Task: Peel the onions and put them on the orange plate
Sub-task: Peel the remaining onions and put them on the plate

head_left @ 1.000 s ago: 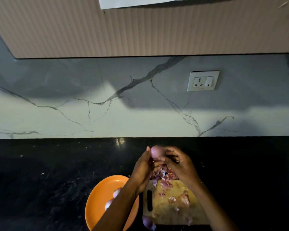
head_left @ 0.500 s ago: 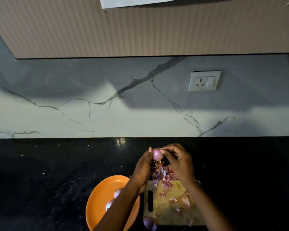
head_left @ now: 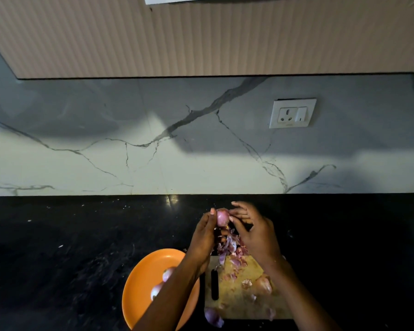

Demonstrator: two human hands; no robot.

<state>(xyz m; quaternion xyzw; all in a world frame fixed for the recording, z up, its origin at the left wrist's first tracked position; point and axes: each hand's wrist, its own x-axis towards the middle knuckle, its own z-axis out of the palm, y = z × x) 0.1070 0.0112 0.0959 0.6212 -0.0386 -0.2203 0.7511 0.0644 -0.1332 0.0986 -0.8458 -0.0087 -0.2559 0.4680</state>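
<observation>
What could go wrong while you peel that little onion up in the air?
The onion is small and held only at the fingertips of the left hand and right hand, so it might slip onto the black counter. Falling peels may miss the cutting board. The left arm crosses the orange plate and could bump it.

The scene is dim overall. A bright band of light falls across the lower marble wall (head_left: 129,168), while a broad soft-edged shadow darkens its upper part and the socket (head_left: 292,113). The black tabletop (head_left: 58,247) is nearly lost in darkness, with one small glint of glare at its far edge. The orange plate (head_left: 141,283) catches the light brightly. Straight lines bow toward the edges, a wide-angle distortion. The near hands and peelings look slightly soft.
</observation>
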